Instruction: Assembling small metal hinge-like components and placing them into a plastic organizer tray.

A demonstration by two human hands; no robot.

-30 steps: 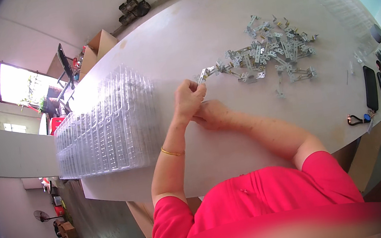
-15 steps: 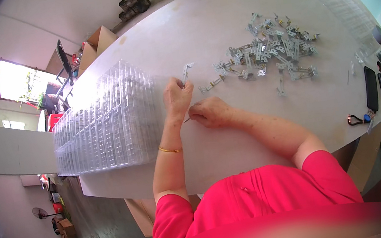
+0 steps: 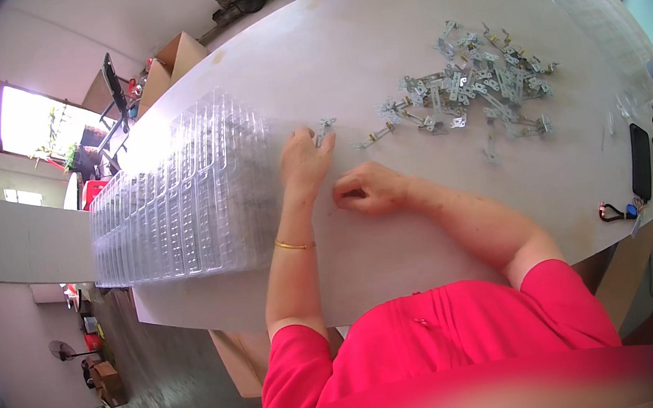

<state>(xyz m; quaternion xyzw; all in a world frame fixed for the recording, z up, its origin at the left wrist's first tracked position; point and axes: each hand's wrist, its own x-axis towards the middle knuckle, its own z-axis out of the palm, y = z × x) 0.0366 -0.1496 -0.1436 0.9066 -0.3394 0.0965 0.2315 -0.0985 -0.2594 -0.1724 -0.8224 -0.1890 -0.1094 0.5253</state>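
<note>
Our left hand [image 3: 301,159] pinches small metal clip [image 3: 323,128] beside trays [image 3: 191,199]; right hand [image 3: 367,189] curled on table [image 3: 367,21], contents unclear. Clip looks light, stiff; we grip its edges.

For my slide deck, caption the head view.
Left hand holds a metal bracket beside clear plastic trays; right hand rests closed.

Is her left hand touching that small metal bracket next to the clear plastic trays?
Touching. In the head view, the left hand has its fingertips on the small metal bracket, beside the clear plastic trays; no gap shows between them.
</note>
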